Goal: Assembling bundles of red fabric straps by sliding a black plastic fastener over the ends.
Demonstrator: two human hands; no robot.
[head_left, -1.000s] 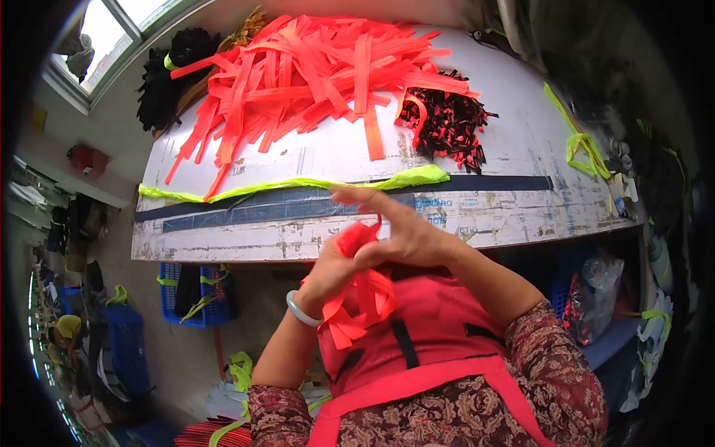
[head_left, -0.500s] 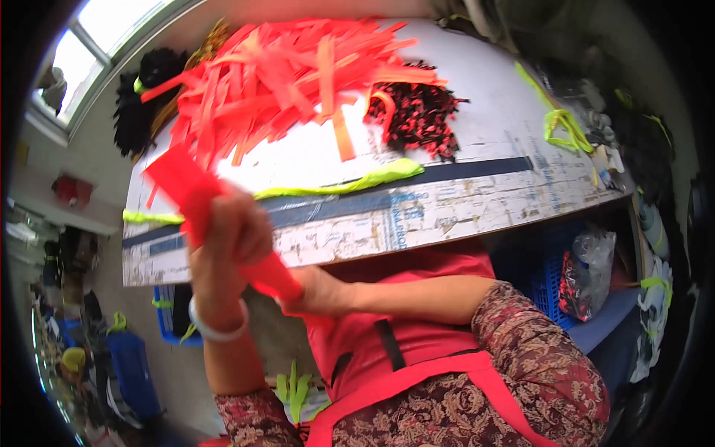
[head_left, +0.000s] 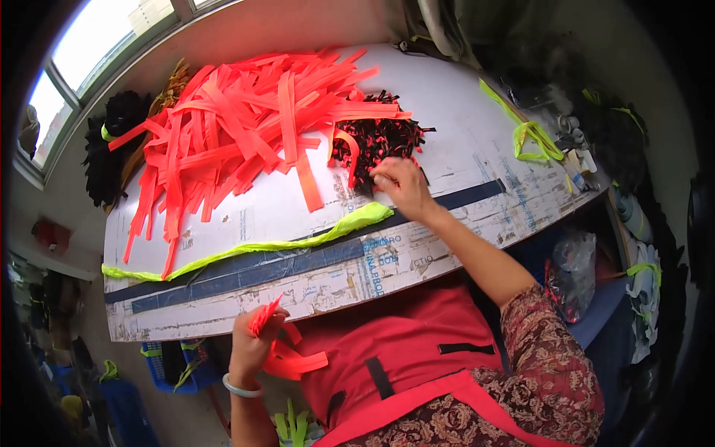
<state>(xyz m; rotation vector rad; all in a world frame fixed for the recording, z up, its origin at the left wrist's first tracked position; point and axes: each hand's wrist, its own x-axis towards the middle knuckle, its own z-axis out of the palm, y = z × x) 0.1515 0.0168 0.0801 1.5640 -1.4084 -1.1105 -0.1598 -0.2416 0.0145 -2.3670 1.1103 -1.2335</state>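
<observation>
Orange strips point(head_left: 287, 354), thin and floppy, look light and soft, likely to slip as a bundle, best pinched near one end; the left hand point(head_left: 253, 346) pinches a folded bunch of them just below the near edge of the worktable point(head_left: 462, 127); the right hand point(head_left: 398, 186) reaches onto the worktable, fingertips pressed together at the near side of the black-and-red pile point(head_left: 383, 141); a big heap of orange strips point(head_left: 238, 134) lies on the worktable left of that pile; a yellow-green band point(head_left: 261, 246) lies along the worktable nearer its front edge.
</observation>
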